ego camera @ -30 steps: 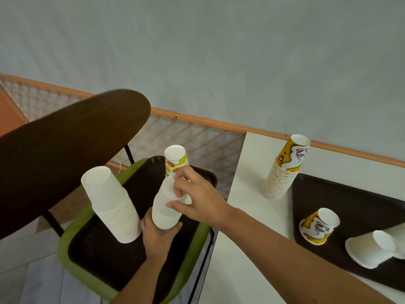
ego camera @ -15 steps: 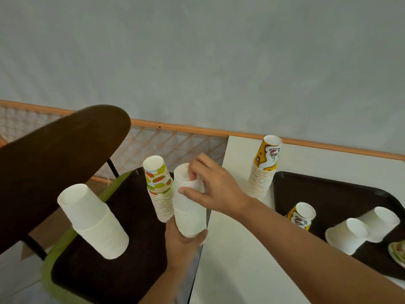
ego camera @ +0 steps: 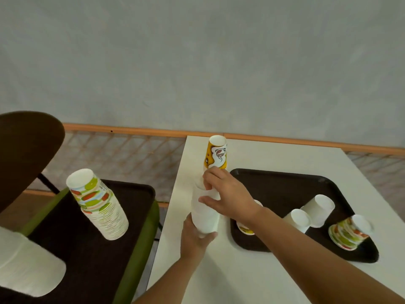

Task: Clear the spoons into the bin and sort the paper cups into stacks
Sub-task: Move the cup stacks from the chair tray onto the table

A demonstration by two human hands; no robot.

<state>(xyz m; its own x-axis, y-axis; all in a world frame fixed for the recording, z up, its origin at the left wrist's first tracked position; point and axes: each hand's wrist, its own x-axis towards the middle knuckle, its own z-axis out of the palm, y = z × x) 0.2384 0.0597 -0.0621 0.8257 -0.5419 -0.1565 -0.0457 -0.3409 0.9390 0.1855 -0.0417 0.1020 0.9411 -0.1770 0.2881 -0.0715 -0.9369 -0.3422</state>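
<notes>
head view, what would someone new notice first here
Both hands dead centre: the left hand grips the base of a white cup stack and the right hand pinches its top, above the left edge of the white table. Behind them stands a yellow patterned stack, and at left, on a dark tray, a green-and-orange stack.

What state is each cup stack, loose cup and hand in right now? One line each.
White stack: held by both hands.
Left hand: grips the stack's lower end.
Right hand: grips its upper end.
Yellow stack: standing on the table.
Fruit-print stack: standing on the left tray.
Loose white cups: lying on the right tray.
</notes>
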